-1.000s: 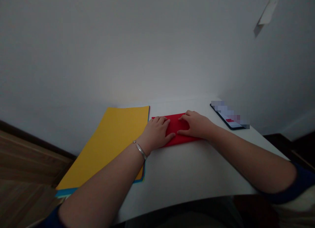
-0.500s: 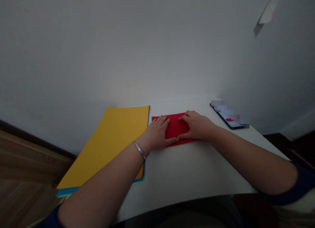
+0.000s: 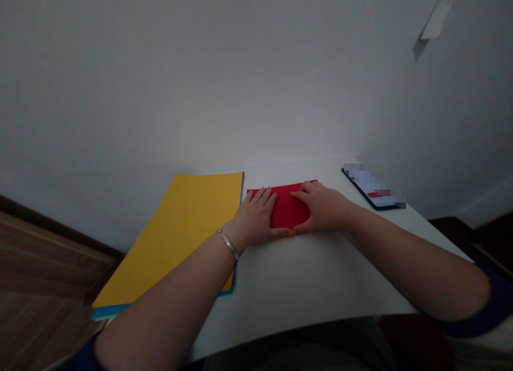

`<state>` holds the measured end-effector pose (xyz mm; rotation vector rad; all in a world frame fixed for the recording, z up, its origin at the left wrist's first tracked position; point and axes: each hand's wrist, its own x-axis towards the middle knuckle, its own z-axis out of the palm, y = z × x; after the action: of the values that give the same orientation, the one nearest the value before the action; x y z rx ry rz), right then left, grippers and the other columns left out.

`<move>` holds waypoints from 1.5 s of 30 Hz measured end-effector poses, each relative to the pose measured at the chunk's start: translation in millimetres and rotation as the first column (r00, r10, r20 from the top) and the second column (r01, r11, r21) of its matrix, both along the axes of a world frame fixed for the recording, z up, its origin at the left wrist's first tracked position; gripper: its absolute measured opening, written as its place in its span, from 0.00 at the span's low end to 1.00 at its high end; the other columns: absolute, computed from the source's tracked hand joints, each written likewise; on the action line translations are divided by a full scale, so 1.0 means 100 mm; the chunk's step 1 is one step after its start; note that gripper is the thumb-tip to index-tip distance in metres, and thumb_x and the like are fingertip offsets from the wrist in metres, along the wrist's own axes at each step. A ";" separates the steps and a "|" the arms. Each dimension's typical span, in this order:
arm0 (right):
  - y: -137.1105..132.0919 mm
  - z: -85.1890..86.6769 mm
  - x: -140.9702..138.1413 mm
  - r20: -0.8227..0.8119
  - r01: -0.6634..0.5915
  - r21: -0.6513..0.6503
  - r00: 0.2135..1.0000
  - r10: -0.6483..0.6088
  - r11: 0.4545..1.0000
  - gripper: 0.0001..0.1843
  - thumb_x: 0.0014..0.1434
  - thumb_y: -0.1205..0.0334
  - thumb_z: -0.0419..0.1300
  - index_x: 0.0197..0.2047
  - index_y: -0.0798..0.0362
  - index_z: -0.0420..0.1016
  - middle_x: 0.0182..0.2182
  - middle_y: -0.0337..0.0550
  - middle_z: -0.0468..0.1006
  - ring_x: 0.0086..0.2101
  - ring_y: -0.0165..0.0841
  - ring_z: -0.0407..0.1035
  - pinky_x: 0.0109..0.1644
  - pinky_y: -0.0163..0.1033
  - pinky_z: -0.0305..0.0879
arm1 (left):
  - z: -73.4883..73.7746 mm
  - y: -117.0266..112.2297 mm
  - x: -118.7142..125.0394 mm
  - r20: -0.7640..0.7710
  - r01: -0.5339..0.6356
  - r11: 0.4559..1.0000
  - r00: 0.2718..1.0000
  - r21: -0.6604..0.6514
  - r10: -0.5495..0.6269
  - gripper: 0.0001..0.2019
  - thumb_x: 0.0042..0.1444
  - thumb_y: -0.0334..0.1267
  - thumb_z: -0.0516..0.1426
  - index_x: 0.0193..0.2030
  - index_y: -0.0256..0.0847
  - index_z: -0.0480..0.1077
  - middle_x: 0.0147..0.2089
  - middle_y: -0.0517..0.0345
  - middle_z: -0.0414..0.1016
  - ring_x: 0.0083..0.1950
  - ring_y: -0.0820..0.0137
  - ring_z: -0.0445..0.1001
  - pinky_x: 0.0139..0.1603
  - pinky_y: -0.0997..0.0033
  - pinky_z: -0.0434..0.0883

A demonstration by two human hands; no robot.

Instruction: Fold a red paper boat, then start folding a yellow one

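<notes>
A sheet of red paper [image 3: 287,207], folded into a narrow oblong, lies on the white table. My left hand [image 3: 258,216] rests flat across its left part, fingers spread toward the far edge and thumb along the near edge. On the right part sits my right hand [image 3: 323,206], bent in a C shape. Its index finger presses the top, other fingers curl at the far edge, and the thumb lies at the near edge. Both thumb tips almost meet there. The paper under my palms is hidden.
To the left lies a stack of coloured sheets [image 3: 192,216], yellow on top, partly under my left forearm. A phone [image 3: 372,189] with a lit screen lies at the right of the white table [image 3: 304,285]. The wall [image 3: 256,82] stands right behind the table.
My right thumb has slid down a little to the near edge of the red paper, beside my left thumb tip. The near edge now looks flatter. My left hand has hardly moved.
</notes>
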<state>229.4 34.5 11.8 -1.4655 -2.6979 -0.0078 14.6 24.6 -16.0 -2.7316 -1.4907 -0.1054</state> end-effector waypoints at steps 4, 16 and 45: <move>0.01 0.02 0.02 -0.010 -0.004 -0.027 1.000 0.004 1.000 0.54 0.39 0.25 0.59 0.60 0.54 0.69 0.52 0.58 0.69 0.49 0.51 0.65 0.49 0.53 0.67 | 0.01 0.00 0.00 -0.007 0.002 1.000 1.000 0.010 -0.002 0.53 0.50 0.75 0.44 0.69 0.30 0.52 0.72 0.35 0.49 0.73 0.50 0.47 0.70 0.48 0.44; 0.06 0.08 0.12 0.007 0.017 -0.131 1.000 -0.016 0.991 0.56 0.36 0.33 0.67 0.65 0.50 0.64 0.56 0.58 0.66 0.54 0.52 0.63 0.55 0.53 0.64 | 0.16 0.02 -0.13 -0.096 0.027 0.992 0.995 -0.126 -0.039 0.53 0.48 0.71 0.52 0.72 0.39 0.45 0.74 0.43 0.44 0.74 0.46 0.40 0.70 0.42 0.42; 0.16 0.11 0.28 -0.029 0.057 -0.148 0.998 -0.062 0.987 0.35 0.47 0.42 0.65 0.58 0.45 0.75 0.55 0.50 0.72 0.52 0.48 0.64 0.59 0.50 0.60 | 0.25 0.04 -0.37 -0.043 0.163 0.981 0.985 -0.108 -0.168 0.22 0.65 0.41 0.50 0.66 0.52 0.61 0.70 0.52 0.58 0.71 0.54 0.52 0.68 0.41 0.50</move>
<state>257.6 51.0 22.5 -1.5699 -2.6775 0.2152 -22.5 28.2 8.6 -2.9129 -1.2899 0.0418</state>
